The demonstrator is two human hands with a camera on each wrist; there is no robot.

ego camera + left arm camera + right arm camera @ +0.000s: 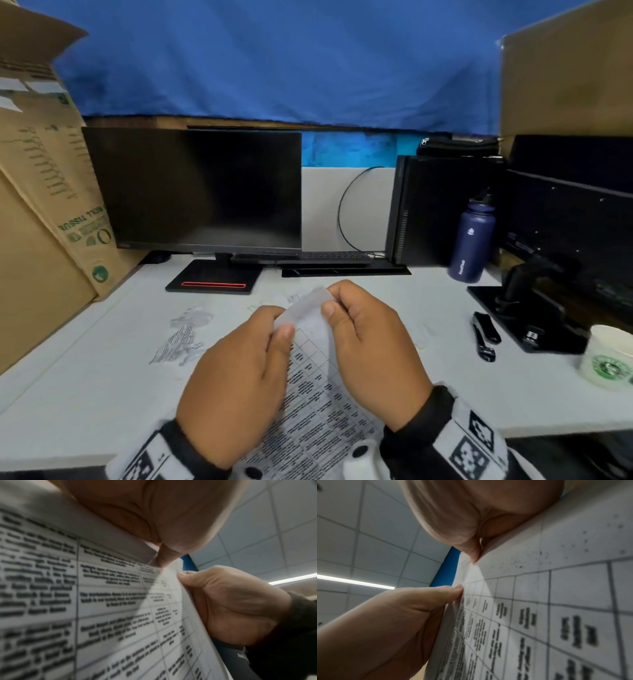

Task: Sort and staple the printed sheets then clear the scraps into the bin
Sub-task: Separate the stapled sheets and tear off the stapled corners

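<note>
I hold a stack of printed sheets (315, 394) with a text table just above the white desk (85, 377), its top corner raised. My left hand (281, 329) pinches the left side of that corner, thumb in front. My right hand (329, 309) pinches the right side. In the left wrist view the sheets (102, 601) fill the frame, with the right hand (231, 601) at their edge. The right wrist view shows the sheets (547, 615) and the left hand (393, 622). Torn paper scraps (185, 337) lie on the desk to the left. A black stapler (484, 337) lies to the right.
A dark monitor (205, 192) stands at the back, a computer tower (442, 209) and blue bottle (474, 240) at the back right. A white paper cup (608, 358) sits at the right edge. Cardboard boxes (44, 205) lean at the left. No bin shows.
</note>
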